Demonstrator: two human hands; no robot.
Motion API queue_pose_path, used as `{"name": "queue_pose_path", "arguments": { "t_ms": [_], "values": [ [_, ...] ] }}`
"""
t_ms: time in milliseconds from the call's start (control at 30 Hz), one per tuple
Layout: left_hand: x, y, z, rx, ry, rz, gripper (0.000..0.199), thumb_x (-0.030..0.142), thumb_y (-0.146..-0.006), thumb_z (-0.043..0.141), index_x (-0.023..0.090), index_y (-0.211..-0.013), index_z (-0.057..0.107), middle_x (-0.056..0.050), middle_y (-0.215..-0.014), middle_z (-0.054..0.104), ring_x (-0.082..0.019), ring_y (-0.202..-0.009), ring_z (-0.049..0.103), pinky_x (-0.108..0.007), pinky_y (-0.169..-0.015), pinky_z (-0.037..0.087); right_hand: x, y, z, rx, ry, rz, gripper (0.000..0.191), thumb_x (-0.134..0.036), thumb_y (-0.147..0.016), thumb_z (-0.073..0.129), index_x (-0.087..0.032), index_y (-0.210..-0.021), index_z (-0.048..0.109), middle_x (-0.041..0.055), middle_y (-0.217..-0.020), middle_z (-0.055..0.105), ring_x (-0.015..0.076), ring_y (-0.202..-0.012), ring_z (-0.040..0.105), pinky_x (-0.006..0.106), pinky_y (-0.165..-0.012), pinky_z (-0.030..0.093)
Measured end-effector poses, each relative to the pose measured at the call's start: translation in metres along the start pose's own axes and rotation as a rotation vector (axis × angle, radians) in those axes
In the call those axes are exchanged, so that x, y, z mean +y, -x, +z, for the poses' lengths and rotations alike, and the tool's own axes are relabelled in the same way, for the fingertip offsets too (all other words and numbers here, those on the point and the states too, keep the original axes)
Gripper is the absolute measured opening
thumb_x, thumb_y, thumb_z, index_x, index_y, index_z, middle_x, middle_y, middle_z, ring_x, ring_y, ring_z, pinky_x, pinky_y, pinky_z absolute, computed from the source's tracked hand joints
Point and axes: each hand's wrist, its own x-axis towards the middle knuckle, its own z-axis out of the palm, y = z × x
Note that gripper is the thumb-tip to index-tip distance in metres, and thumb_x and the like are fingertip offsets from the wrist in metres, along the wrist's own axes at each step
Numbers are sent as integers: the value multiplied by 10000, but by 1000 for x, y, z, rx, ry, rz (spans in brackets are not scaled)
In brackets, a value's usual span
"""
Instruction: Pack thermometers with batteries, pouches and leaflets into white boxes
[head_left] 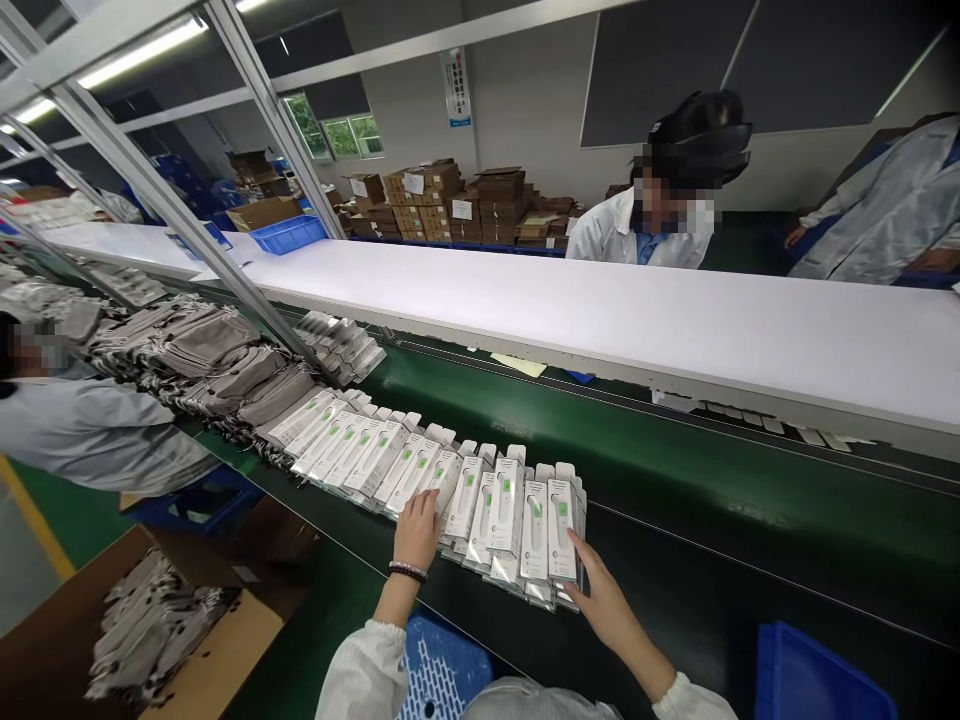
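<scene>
A long row of white product boxes (pixel 506 505), each printed with a green screen, lies side by side on the dark green conveyor belt (pixel 675 560). Several have their top flaps raised. My left hand (pixel 417 530), with a beaded bracelet at the wrist, rests its fingers on the near edge of the row, around its middle. At the right end, my right hand (pixel 604 597) is spread beside the last box (pixel 561 530), thumb and fingers apart along its side. More boxes lie beneath the top layer. Neither hand has lifted a box.
Piles of grey pouches (pixel 202 350) adjoin the row's left end. A white shelf (pixel 600 310) runs above the belt's far side. A blue bin (pixel 817 675) sits lower right, a blue stool (pixel 442 670) below, and a carton (pixel 217 655) lower left. Co-workers are left and opposite.
</scene>
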Motion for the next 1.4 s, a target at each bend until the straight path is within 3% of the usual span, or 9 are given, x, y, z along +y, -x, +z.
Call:
{"name": "queue_pose_path", "arguments": {
  "t_ms": [200, 367, 500, 667, 800, 1000, 1067, 1167, 1400],
  "values": [
    [50, 18, 20, -86, 125, 14, 604, 495, -975, 456, 187, -1491, 402, -170, -1535, 423, -356, -1420, 391, -551, -1142, 383, 4, 0, -1, -22, 17, -4, 726, -289, -893, 481, -314, -1569, 218, 33, -1601, 317, 238, -1471, 328, 413, -1216, 287],
    [62, 18, 28, -93, 219, -105, 560, 502, -1009, 337, 222, -1489, 402, -175, -1554, 381, -366, -1431, 376, -588, -1135, 376, 9, -2, -6, -105, 59, -5, 740, -290, -906, 480, -311, -1580, 176, 40, -1618, 282, 247, -1484, 300, 435, -1227, 262],
    [53, 15, 27, -77, 285, -181, 563, 419, -996, 366, 149, -1491, 343, -197, -1540, 369, -350, -1442, 354, -565, -1152, 369, 6, -2, -14, -137, 31, 19, 761, -284, -898, 500, -311, -1584, 172, 41, -1618, 284, 252, -1478, 313, 430, -1220, 274],
    [46, 15, 30, -120, 386, -183, 523, 323, -907, 502, 191, -1412, 473, -172, -1514, 421, -363, -1314, 513, -512, -969, 536, -6, 0, -20, -154, -15, 4, 744, -284, -889, 521, -281, -1575, 232, 63, -1590, 332, 259, -1441, 372, 416, -1213, 283],
    [31, 29, 25, 20, 469, -213, 471, 393, -909, 529, 197, -1337, 530, -145, -1358, 561, -319, -1310, 502, -492, -1086, 445, -2, -1, -30, -164, -89, 43, 778, -404, -881, 582, -318, -1572, 234, 70, -1589, 337, 278, -1410, 418, 436, -1182, 330],
    [-23, 71, 38, 292, 556, -684, 290, 407, -991, 448, 158, -1079, 569, -89, -1046, 617, -235, -989, 624, -443, -896, 528, 51, -5, -46, 142, -328, 461, 764, -639, -737, 598, -230, -1371, 481, 139, -1208, 651, 314, -1095, 661, 434, -941, 504],
    [-37, 76, 53, 286, 602, -826, 276, 386, -991, 505, 142, -1098, 581, -71, -1027, 629, -204, -926, 636, -409, -834, 550, 67, -6, -43, 142, -365, 573, 694, -628, -664, 630, -233, -1231, 565, 122, -1109, 691, 326, -1050, 676, 429, -870, 520],
    [-45, 77, 74, 235, 685, -905, 248, 330, -961, 597, 140, -1120, 607, -77, -1105, 643, -204, -979, 642, -403, -859, 561, 79, -8, -29, 104, -360, 644, 616, -611, -608, 633, -231, -1091, 619, 121, -1051, 709, 324, -992, 693, 428, -821, 522],
    [-46, 68, 103, 177, 811, -992, 340, 291, -952, 621, 157, -1261, 574, -109, -1301, 591, -248, -1122, 617, -468, -946, 548, 87, -22, 6, 46, -396, 755, 680, -605, -603, 552, -212, -1157, 586, 182, -1238, 668, 354, -1159, 647, 451, -867, 532]
  ]
}}
